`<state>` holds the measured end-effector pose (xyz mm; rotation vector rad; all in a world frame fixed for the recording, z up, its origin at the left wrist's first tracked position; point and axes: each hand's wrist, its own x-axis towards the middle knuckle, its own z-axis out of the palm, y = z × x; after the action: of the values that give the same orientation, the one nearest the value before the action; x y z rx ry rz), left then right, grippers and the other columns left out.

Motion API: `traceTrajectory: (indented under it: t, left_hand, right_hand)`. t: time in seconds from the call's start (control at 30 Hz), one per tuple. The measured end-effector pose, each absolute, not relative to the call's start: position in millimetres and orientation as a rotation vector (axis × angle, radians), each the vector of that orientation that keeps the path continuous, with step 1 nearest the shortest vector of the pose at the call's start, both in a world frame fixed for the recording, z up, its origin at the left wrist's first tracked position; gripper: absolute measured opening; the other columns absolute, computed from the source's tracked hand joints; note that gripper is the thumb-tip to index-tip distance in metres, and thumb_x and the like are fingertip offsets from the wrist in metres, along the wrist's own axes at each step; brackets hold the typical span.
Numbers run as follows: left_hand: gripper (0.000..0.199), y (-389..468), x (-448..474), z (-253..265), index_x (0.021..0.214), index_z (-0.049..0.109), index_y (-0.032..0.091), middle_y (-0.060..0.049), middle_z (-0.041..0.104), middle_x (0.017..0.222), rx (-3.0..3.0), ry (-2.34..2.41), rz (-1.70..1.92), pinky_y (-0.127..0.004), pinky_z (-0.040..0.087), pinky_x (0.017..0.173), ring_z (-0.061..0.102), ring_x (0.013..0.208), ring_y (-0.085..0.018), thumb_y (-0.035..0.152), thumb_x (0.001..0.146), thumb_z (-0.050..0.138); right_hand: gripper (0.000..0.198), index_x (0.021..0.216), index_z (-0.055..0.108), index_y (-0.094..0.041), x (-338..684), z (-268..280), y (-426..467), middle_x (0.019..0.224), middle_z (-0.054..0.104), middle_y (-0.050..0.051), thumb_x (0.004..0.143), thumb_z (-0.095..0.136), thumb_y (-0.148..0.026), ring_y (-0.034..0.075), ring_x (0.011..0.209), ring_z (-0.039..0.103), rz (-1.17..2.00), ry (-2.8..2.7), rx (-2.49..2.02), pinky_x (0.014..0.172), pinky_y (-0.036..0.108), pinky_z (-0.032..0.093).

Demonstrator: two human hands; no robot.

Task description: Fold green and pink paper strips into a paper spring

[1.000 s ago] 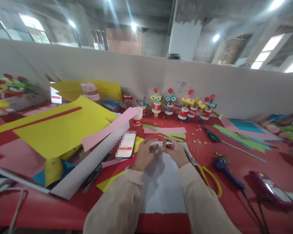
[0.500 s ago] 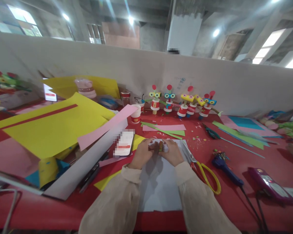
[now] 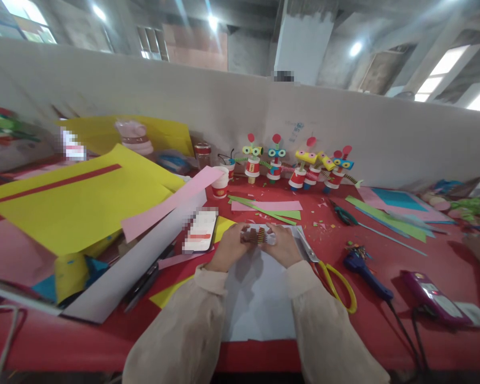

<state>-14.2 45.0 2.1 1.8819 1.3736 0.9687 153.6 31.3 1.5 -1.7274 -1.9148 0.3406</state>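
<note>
Head view: red table (image 3: 388, 246) (scrap-strewn), pale partition (image 3: 164, 90), pillar (image 3: 303, 45) beyond; left fingers (image 3: 240, 230), right fingers (image 3: 274, 230) pinched on folded paper (image 3: 261, 235).

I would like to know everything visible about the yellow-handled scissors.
The scissors have yellow, plastic-looking loop handles and silvery, metal-looking blades. They lie on the red table beside the right hand, tips pointing away from the person, blades over the white paper's edge. Neither hand grips them.
</note>
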Motion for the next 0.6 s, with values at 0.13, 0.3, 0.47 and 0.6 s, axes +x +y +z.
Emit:
traceTrajectory:
  t: [0.13, 0.3, 0.47, 0.6]
  left_hand:
    - [0.041, 39, -7, 3, 0.095, 0.055, 0.014, -0.010, 0.062, 0.094, 1.924, 1.489, 0.975, -0.034, 0.046, 0.071, 0.059, 0.081, -0.022, 0.023, 0.058, 0.071]
    - [0.021, 37, -3, 2, 0.089, 0.055, 0.017, -0.007, 0.064, 0.084, 1.937, 1.481, 1.014, -0.032, 0.045, 0.068, 0.060, 0.077, -0.020, 0.018, 0.069, 0.060]
    - [0.023, 36, -8, 14, 0.095, 0.055, 0.020, -0.005, 0.066, 0.092, 1.841, 1.382, 1.210, -0.029, 0.046, 0.072, 0.061, 0.084, -0.017, 0.015, 0.073, 0.056]
    - [0.027, 30, -8, 25, 0.099, 0.055, 0.020, -0.004, 0.066, 0.095, 1.895, 1.297, 1.286, -0.029, 0.044, 0.074, 0.060, 0.088, -0.017, 0.016, 0.072, 0.057]
  right_hand:
    - [0.053, 0.117, 0.056, -0.024, 153, 3, 30, 0.109, 0.063, 0.007, 0.065, 0.066, -0.026, 0.025, 0.104, 0.052, 0.315, -1.910, -1.684, 0.089, 0.037, 0.036]
    - [0.037, 0.108, 0.061, -0.021, 154, 5, 32, 0.102, 0.065, 0.006, 0.072, 0.056, -0.017, 0.022, 0.100, 0.053, 0.304, -1.767, -1.551, 0.091, 0.037, 0.036]
    - [0.026, 0.100, 0.064, -0.021, 153, 9, 32, 0.098, 0.067, 0.006, 0.078, 0.052, -0.029, 0.020, 0.089, 0.057, 0.462, -1.561, -1.429, 0.078, 0.034, 0.043]
    - [0.033, 0.107, 0.062, -0.023, 150, 11, 31, 0.104, 0.065, 0.005, 0.077, 0.056, -0.035, 0.019, 0.089, 0.056, 0.582, -1.541, -1.313, 0.071, 0.029, 0.044]
